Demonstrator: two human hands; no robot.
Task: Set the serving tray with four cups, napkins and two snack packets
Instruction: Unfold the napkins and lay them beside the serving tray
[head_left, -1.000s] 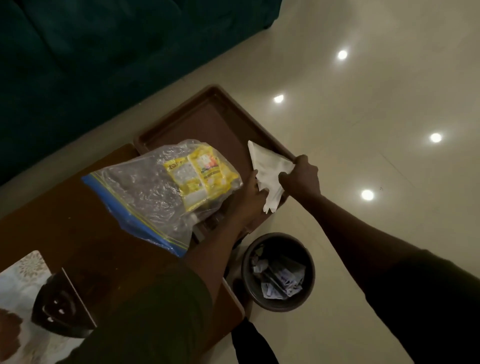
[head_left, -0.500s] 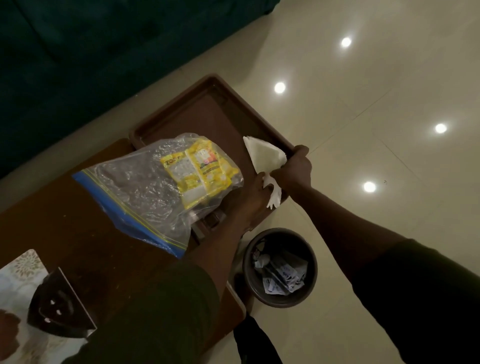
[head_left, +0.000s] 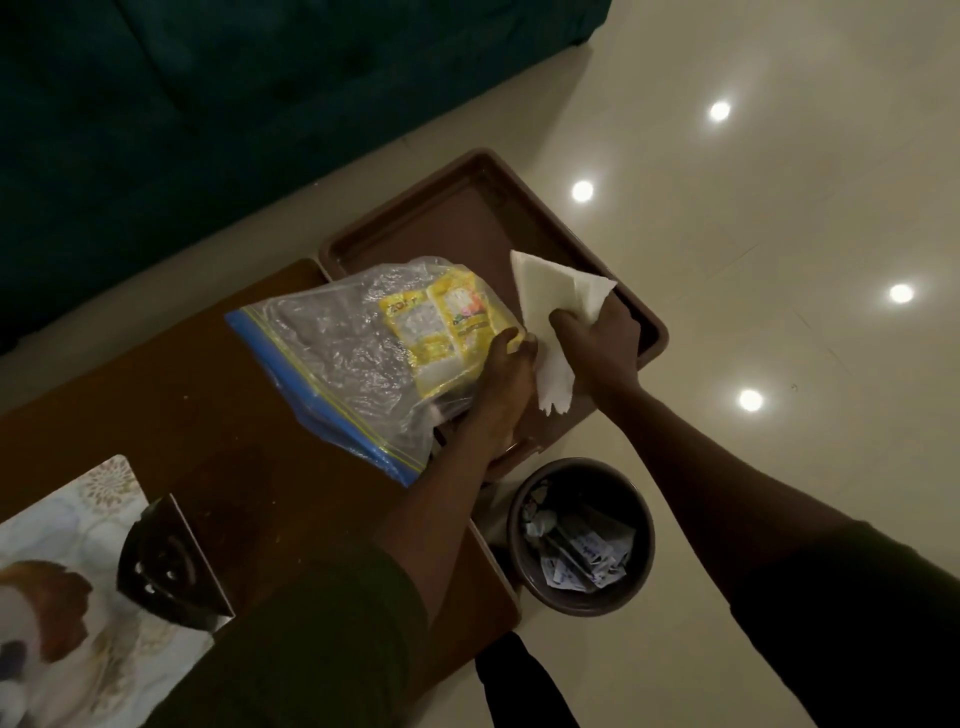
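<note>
A brown serving tray (head_left: 467, 218) lies at the far end of the wooden table (head_left: 171, 395), overhanging its edge. A clear zip bag (head_left: 332, 353) with a blue strip rests half on the tray, with yellow snack packets (head_left: 441, 327) inside. My right hand (head_left: 597, 338) grips a white paper napkin (head_left: 550, 291) over the tray's right side. My left hand (head_left: 504, 384) lies against the bag's end and touches the napkin's lower part; its fingertips are hidden. No cups are in view.
A round dark waste bin (head_left: 582, 535) with crumpled paper stands on the tiled floor just right of the table. A dark napkin holder (head_left: 166, 566) and a printed mat (head_left: 67, 582) sit at the near left. A dark green sofa (head_left: 208, 104) runs behind.
My right hand has shifted along the napkin, which now stands unfolded wider above it. My left hand slid nearer to the snack packets. The view moved slightly.
</note>
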